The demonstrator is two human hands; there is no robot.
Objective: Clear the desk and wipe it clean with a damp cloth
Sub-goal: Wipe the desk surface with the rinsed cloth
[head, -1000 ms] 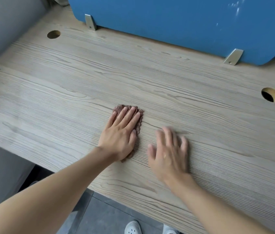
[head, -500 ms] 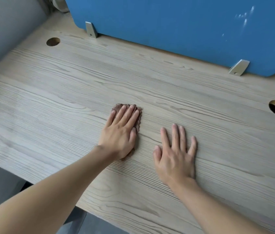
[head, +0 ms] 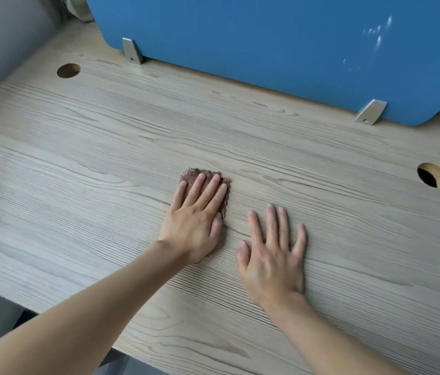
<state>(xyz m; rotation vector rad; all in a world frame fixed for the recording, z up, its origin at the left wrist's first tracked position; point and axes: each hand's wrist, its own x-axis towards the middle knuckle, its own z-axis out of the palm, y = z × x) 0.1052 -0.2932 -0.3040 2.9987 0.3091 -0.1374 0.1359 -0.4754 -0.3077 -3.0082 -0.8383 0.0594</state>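
A small brown cloth (head: 190, 175) lies flat on the light wood-grain desk (head: 78, 185), near its middle. My left hand (head: 197, 220) presses down on the cloth with straight fingers and covers most of it; only the far and right edges show. My right hand (head: 273, 255) lies flat on the bare desk just to the right of the cloth, fingers spread, holding nothing.
A blue divider panel (head: 267, 50) stands along the desk's far edge on two metal brackets (head: 131, 51) (head: 370, 112). Round cable holes sit at the far left (head: 68, 70) and at the right (head: 430, 175). A grey wall borders the left side. The desk's near edge runs below my forearms.
My right hand has come to rest flat on the desk, slightly farther right. My left hand stays on the cloth. The view has shifted a little.
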